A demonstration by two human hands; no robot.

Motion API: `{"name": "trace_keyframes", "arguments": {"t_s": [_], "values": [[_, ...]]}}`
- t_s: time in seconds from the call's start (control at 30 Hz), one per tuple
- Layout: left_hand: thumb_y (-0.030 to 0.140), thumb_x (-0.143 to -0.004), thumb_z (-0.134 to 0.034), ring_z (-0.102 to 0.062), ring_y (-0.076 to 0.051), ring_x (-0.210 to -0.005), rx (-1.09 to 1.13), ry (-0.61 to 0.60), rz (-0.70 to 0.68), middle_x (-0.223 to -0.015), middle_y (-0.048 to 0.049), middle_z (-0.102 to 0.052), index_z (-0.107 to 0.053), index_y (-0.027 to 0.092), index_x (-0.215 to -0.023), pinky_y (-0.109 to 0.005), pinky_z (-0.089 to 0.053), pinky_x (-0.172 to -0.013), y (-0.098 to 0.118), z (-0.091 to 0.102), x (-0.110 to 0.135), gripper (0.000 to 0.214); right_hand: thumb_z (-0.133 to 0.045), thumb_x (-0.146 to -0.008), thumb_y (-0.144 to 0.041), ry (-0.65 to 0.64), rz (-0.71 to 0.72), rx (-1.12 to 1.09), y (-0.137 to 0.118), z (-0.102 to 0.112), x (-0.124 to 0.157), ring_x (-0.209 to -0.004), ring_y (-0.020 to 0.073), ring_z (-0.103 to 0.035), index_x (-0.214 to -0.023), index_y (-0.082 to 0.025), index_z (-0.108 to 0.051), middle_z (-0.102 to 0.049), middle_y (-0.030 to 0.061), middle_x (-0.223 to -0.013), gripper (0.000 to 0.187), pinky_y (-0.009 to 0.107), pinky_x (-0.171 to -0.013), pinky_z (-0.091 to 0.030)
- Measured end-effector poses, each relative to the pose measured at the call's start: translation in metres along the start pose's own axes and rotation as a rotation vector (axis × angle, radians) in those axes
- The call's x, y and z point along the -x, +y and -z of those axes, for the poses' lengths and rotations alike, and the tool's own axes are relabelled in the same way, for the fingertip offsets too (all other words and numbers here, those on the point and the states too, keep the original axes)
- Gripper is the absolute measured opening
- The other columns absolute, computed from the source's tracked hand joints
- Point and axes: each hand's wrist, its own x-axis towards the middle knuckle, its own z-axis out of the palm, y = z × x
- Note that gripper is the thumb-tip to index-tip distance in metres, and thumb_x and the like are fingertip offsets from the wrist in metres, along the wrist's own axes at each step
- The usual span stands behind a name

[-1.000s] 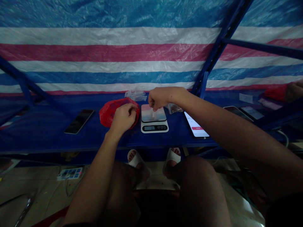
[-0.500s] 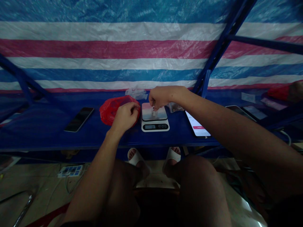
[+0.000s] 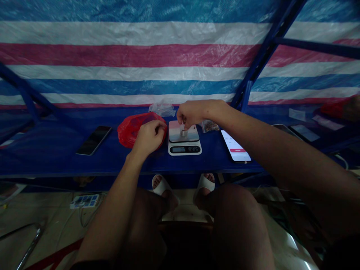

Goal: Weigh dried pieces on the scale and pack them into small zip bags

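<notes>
A white digital kitchen scale (image 3: 185,149) with a shiny metal plate stands on the blue table, its display lit. Over that plate hovers my right hand (image 3: 191,113), fingertips pinched and pointing down; whatever small thing they hold is too tiny to make out. A pale reflection shows on the metal beneath them, along with a small dark speck near the plate's right side. Left of the scale lies an open red plastic bag (image 3: 128,129). My left hand (image 3: 150,135) rests at its right side, curled fingers closed on the bag's edge. The bag's contents are hidden.
Clear plastic bags (image 3: 161,109) lie behind the scale, and a small bag of brownish bits (image 3: 209,126) sits to its right. A lit phone (image 3: 235,148) is beneath my right forearm; a dark phone (image 3: 94,140) lies at left. Blue metal posts (image 3: 254,67) frame the table.
My right hand stays over the scale with its fingers shifted slightly. A dark speck now shows on the plate's right side. My left hand keeps its place on the bag.
</notes>
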Motion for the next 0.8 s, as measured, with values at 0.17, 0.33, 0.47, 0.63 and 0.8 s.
{"name": "trace_keyframes", "arguments": {"t_s": [0.17,0.33,0.47,0.63,0.8], "values": [[0.018,-0.094,-0.055,-0.081,-0.029,-0.101,-0.001,-0.007,0.007,-0.110,-0.0111,-0.087,-0.084,0.018,-0.105,-0.043,-0.063,-0.102,-0.0007,-0.0007,0.0000,0.031,-0.096,-0.081,-0.027,0.005,-0.002,-0.033,0.0020,-0.0033,-0.0022,-0.108,0.0282,-0.077,-0.122,-0.018,-0.086,-0.085,0.0084,-0.119,0.044,0.035,-0.090,-0.054],[0.019,-0.095,-0.057,-0.081,-0.029,-0.102,-0.003,-0.006,0.022,-0.111,-0.0105,-0.087,-0.084,0.020,-0.104,-0.044,-0.063,-0.104,-0.0011,-0.0001,0.0006,0.029,-0.100,-0.079,-0.037,0.016,-0.006,-0.061,0.0050,-0.0050,-0.0050,-0.111,0.0295,-0.077,-0.121,-0.018,-0.086,-0.084,0.0082,-0.123,0.048,0.036,-0.092,-0.055],[0.018,-0.096,-0.057,-0.081,-0.029,-0.101,-0.006,-0.008,0.019,-0.110,-0.0107,-0.087,-0.084,0.019,-0.104,-0.043,-0.063,-0.103,-0.0002,0.0008,0.0011,0.028,-0.099,-0.080,-0.033,0.034,0.000,-0.073,0.0046,-0.0049,-0.0046,-0.108,0.0289,-0.076,-0.114,-0.016,-0.087,-0.085,0.0086,-0.117,0.040,0.036,-0.091,-0.054],[0.016,-0.096,-0.057,-0.081,-0.028,-0.101,0.017,-0.007,0.002,-0.109,-0.0108,-0.087,-0.084,0.018,-0.104,-0.043,-0.063,-0.102,-0.0004,0.0003,0.0010,0.028,-0.095,-0.083,-0.028,0.028,0.004,-0.053,0.0057,-0.0056,-0.0040,-0.104,0.0281,-0.076,-0.112,-0.015,-0.088,-0.086,0.0088,-0.111,0.032,0.037,-0.091,-0.053],[0.016,-0.096,-0.057,-0.081,-0.028,-0.101,0.016,-0.002,0.010,-0.109,-0.0107,-0.086,-0.084,0.019,-0.103,-0.044,-0.063,-0.103,-0.0009,-0.0001,0.0011,0.028,-0.098,-0.081,-0.034,0.016,0.015,-0.072,0.0082,-0.0074,-0.0056,-0.109,0.0287,-0.076,-0.116,-0.015,-0.088,-0.086,0.0099,-0.119,0.041,0.037,-0.093,-0.052]]}}
